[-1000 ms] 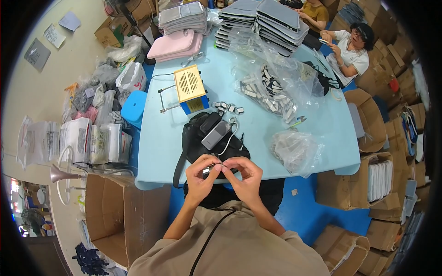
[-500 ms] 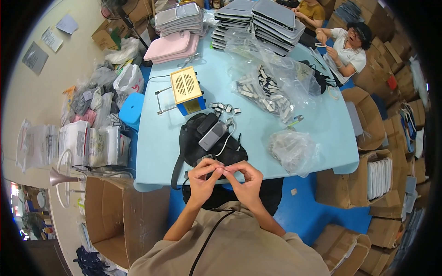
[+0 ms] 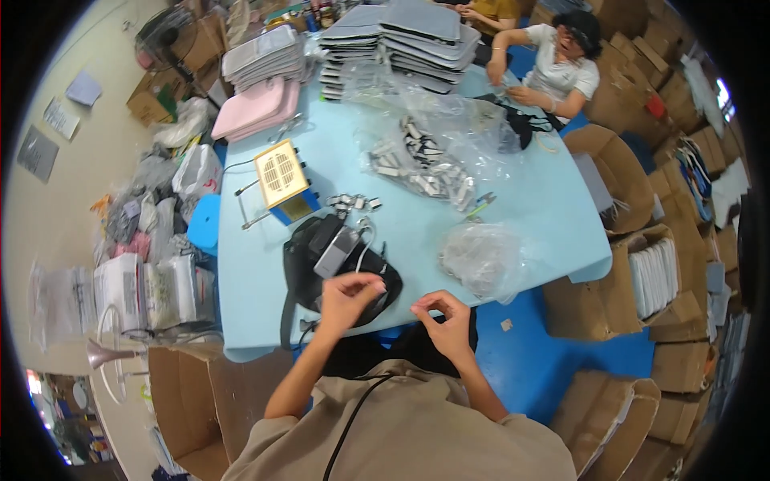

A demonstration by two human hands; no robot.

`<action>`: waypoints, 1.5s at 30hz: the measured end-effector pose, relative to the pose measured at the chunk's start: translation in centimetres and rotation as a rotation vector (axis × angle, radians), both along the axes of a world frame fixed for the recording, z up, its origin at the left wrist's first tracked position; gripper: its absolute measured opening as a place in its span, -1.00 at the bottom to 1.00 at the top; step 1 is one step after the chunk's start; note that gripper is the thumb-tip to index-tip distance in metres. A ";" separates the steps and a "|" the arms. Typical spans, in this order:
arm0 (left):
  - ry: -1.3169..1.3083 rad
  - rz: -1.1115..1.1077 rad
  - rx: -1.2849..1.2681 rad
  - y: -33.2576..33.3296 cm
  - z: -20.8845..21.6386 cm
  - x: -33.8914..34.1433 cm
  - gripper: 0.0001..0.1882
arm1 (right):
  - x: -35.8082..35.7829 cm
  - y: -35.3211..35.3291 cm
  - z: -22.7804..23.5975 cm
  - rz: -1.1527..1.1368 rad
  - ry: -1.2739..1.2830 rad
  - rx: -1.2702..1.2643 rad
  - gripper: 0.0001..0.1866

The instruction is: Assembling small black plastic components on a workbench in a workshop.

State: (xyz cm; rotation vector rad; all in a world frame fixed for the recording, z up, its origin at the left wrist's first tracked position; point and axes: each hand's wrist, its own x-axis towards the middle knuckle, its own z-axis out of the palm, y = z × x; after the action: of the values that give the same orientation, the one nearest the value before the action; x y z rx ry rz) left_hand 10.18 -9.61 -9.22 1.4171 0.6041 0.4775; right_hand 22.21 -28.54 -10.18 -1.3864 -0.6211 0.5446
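"On the table [image 3: 553, 216], what's changing around the black bag [image 3: 303, 271]?"

"The left hand [image 3: 345, 305] is hovering over the bag's near side, parting from the right hand [image 3: 447, 323], off to the bag's right. Joint pinching is seemingly ending; whether fingers are gripping anything, I cannot tell."

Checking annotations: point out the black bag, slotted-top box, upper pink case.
Black bag [image 3: 301, 271], head view: fabric, left part.
Slotted-top box [image 3: 282, 175], head view: its slotted top.
Upper pink case [image 3: 250, 109], head view: top face.

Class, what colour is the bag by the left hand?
The bag is black; see the head view.
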 end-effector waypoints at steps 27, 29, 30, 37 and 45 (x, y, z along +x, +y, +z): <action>0.505 -0.190 1.238 10.8 -4.8 36.8 -0.69 | 13.6 -2.5 -5.0 -0.281 -0.779 -0.537 -0.51; 0.504 -0.202 1.200 11.5 -5.1 36.4 -0.72 | 13.2 -2.8 -5.0 -0.277 -0.694 -0.518 -0.63; 0.399 -0.160 1.121 12.1 -5.2 36.1 -0.74 | 13.1 -2.9 -5.0 -0.276 -0.697 -0.513 -0.63; 0.100 0.012 0.859 10.8 -1.8 31.2 -0.81 | 12.3 -3.9 -3.0 -0.429 -0.565 -0.311 -0.74; -0.064 -0.173 0.199 2.5 0.7 12.9 -0.80 | 8.4 -5.7 -0.6 -0.452 0.186 0.065 -0.89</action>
State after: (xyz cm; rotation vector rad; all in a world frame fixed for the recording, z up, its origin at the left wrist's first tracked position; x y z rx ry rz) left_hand 23.04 -7.15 -8.47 1.6207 0.3854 0.4522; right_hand 30.56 -34.28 -10.76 -1.3422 -0.1627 0.2810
